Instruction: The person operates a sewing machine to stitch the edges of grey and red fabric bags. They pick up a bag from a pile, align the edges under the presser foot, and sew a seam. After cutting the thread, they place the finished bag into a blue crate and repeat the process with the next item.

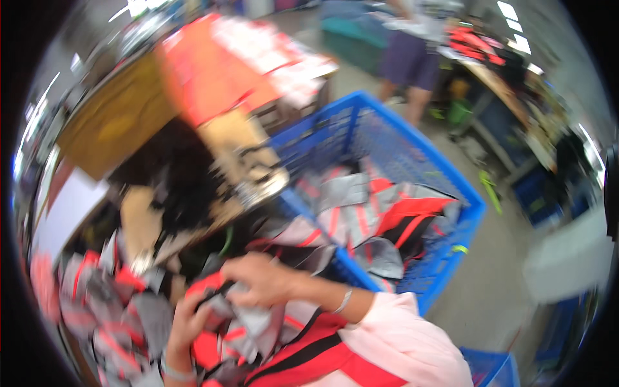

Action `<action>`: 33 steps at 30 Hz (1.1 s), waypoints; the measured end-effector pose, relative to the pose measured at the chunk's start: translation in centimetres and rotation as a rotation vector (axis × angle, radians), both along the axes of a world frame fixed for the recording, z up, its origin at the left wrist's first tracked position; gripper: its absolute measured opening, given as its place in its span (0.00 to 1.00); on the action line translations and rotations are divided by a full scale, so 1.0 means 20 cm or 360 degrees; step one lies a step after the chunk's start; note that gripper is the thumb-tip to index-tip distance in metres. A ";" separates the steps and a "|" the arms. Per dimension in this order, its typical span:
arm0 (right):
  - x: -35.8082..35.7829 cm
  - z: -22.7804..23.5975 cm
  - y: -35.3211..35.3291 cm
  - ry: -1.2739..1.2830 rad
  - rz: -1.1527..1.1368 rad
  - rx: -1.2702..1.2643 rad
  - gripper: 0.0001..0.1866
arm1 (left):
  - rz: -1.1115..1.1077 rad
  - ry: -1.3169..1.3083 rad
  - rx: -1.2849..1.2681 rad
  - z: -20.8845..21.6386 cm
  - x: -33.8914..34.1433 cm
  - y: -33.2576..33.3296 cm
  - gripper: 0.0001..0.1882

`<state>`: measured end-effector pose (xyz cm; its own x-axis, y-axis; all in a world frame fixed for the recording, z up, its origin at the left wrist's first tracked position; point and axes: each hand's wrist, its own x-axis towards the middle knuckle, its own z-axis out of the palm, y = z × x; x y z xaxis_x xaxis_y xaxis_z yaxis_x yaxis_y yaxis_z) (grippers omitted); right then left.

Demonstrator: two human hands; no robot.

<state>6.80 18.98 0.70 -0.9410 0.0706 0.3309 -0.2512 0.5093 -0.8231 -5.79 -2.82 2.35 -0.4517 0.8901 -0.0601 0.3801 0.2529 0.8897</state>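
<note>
My right hand (265, 278) reaches across from the right, its fingers bent and pressed on a grey and red fabric piece (251, 326). Lower and to the left, my left hand (187, 322) pinches the same piece by a red and dark edge. The two hands are close together, and motion blurs the fingertips. More of the cloth hangs below them, over a red and black striped fabric (303, 358) across my lap. Beside my left hand lies a heap of grey and red sewn pieces (119, 316).
A large blue plastic crate (474, 216) with similar pieces stands to the right. Ahead is a wooden worktable (242, 138) with black material; orange sheets (219, 71) are stacked beyond. A person (412, 58) in dark shorts stands behind the crate. Another blue crate (493, 367) is at lower right.
</note>
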 end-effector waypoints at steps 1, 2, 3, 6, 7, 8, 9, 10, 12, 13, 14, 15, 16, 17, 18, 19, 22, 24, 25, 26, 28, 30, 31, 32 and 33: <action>-0.02 0.04 0.02 0.0079 -0.0037 0.0025 0.17 | -0.0085 0.0028 -0.0014 0.03 -0.05 0.03 0.17; -0.05 0.02 0.08 0.0078 -0.0026 -0.0006 0.16 | -0.0115 0.0029 -0.0041 0.08 -0.08 0.11 0.17; -0.09 0.04 0.09 0.0080 -0.0012 -0.0102 0.16 | -0.0109 0.0198 0.0028 0.11 -0.11 0.11 0.17; -0.15 0.09 0.12 -0.0079 -0.0123 -0.0326 0.09 | 0.0020 -0.0040 -0.0183 0.29 -0.16 0.22 0.16; -0.19 0.10 0.14 -0.0187 -0.0135 -0.0358 0.08 | 0.0062 -0.0194 -0.0351 0.36 -0.20 0.26 0.15; -0.25 0.07 0.14 -0.0214 -0.0118 -0.0422 0.08 | 0.0096 -0.0159 -0.0248 0.30 -0.25 0.25 0.15; -0.31 0.06 0.14 -0.0239 -0.0122 -0.0484 0.08 | 0.0111 -0.0116 -0.0145 0.22 -0.30 0.23 0.15; -0.35 0.06 0.13 -0.0267 -0.0111 -0.0455 0.08 | 0.0073 -0.0038 -0.0051 0.19 -0.34 0.22 0.15; -0.41 0.06 0.14 -0.0319 -0.0131 -0.0405 0.08 | 0.0140 -0.0057 0.0016 0.17 -0.38 0.22 0.15; -0.44 0.06 0.14 -0.0303 -0.0136 -0.0409 0.08 | 0.0158 -0.0068 0.0045 0.15 -0.40 0.22 0.15; -0.47 0.06 0.14 -0.0285 -0.0144 -0.0414 0.08 | 0.0117 -0.0007 0.0108 0.12 -0.45 0.23 0.15; -0.50 0.06 0.15 -0.0268 -0.0152 -0.0421 0.08 | 0.0125 -0.0006 0.0073 0.12 -0.49 0.25 0.15; -0.52 0.07 0.16 -0.0236 -0.0170 -0.0433 0.09 | 0.0131 -0.0005 0.0039 0.12 -0.52 0.27 0.16; -0.54 0.07 0.16 -0.0262 -0.0174 -0.0520 0.09 | 0.0138 -0.0003 0.0004 0.13 -0.56 0.28 0.16; -0.56 0.08 0.17 -0.0288 -0.0176 -0.0606 0.09 | 0.0126 -0.0041 -0.0077 0.16 -0.58 0.30 0.18; -0.59 0.08 0.17 -0.0314 -0.0177 -0.0692 0.09 | 0.0130 -0.0062 -0.0086 0.17 -0.61 0.31 0.16; -0.65 0.06 0.20 -0.0332 -0.0176 -0.0797 0.09 | 0.0132 -0.0115 -0.0077 0.16 -0.67 0.34 0.14; -0.70 0.06 0.21 -0.0313 -0.0178 -0.0799 0.10 | 0.0168 -0.0204 -0.0100 0.18 -0.71 0.36 0.15; -0.72 0.06 0.22 -0.0337 -0.0184 -0.0821 0.10 | 0.0188 -0.0249 -0.0111 0.18 -0.73 0.37 0.15; -0.73 0.06 0.22 -0.0362 -0.0190 -0.0842 0.10 | 0.0180 -0.0320 -0.0097 0.16 -0.75 0.37 0.16; -0.75 0.06 0.22 -0.0381 -0.0182 -0.0875 0.11 | 0.0150 -0.0336 -0.0095 0.13 -0.79 0.37 0.16; -0.77 0.05 0.24 -0.0364 -0.0189 -0.0847 0.11 | 0.0158 -0.0358 -0.0099 0.12 -0.81 0.38 0.17; -0.78 0.05 0.24 -0.0356 -0.0195 -0.0836 0.11 | 0.0180 -0.0372 -0.0104 0.12 -0.82 0.39 0.17; -0.78 0.06 0.24 -0.0396 -0.0191 -0.0880 0.11 | 0.0202 -0.0385 -0.0109 0.13 -0.82 0.40 0.17; -0.78 0.05 0.25 -0.0403 -0.0197 -0.0896 0.11 | 0.0205 -0.0395 -0.0111 0.14 -0.82 0.41 0.18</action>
